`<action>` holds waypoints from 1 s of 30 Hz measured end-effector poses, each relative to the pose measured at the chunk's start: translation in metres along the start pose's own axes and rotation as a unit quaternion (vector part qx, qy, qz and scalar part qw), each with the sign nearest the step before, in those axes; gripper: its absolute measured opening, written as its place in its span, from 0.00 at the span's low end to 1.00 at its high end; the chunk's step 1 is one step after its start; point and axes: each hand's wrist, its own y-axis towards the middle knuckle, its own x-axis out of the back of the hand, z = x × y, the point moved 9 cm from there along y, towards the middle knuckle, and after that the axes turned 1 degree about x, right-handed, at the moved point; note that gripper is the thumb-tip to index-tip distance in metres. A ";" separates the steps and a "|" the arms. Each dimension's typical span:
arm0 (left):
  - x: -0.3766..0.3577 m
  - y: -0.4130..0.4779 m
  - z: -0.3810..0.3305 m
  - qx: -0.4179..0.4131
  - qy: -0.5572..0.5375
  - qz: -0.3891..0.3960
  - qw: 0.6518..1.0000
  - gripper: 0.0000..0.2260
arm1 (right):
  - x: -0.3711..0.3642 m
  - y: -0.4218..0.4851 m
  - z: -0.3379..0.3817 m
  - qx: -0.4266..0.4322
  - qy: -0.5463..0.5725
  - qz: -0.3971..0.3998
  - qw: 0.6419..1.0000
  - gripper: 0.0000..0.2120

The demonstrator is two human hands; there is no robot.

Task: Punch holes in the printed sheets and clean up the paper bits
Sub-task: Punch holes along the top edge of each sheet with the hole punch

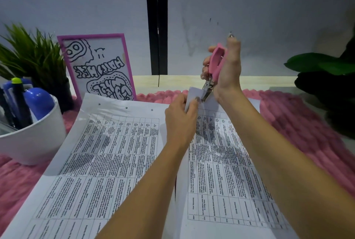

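Note:
Two printed sheets with tables lie on the desk. The left sheet (107, 158) has three punched holes along its far edge. My left hand (181, 121) pinches the lifted far edge of the right sheet (226, 171). My right hand (224, 69) grips a pink single-hole punch (217, 62) held upright, its metal jaws (207, 89) closed over that lifted edge just beside my left thumb. A few small white paper bits lie on the right sheet.
A pink fluffy mat (299, 121) covers the desk under the sheets. A white cup with markers (32, 127) stands at the left, with a green plant (32, 56) and a pink-framed drawing (98, 65) behind it. A dark-leaved plant (326, 77) stands at the right.

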 end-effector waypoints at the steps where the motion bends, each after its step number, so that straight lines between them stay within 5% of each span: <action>1: 0.000 0.000 -0.002 -0.008 0.007 -0.002 1.000 0.12 | 0.002 -0.001 0.001 0.000 0.011 0.010 1.000 0.27; 7: 0.002 -0.004 -0.018 -0.071 0.098 -0.021 0.992 0.12 | 0.018 -0.006 0.000 -0.015 0.108 0.006 0.994 0.26; 15: 0.005 0.006 0.003 0.000 -0.069 -0.004 0.998 0.16 | 0.058 0.008 0.025 0.015 0.054 -0.047 0.997 0.25; 30: -0.001 0.009 0.007 0.011 -0.114 0.030 0.993 0.19 | 0.053 0.007 0.023 0.033 0.029 -0.037 0.998 0.23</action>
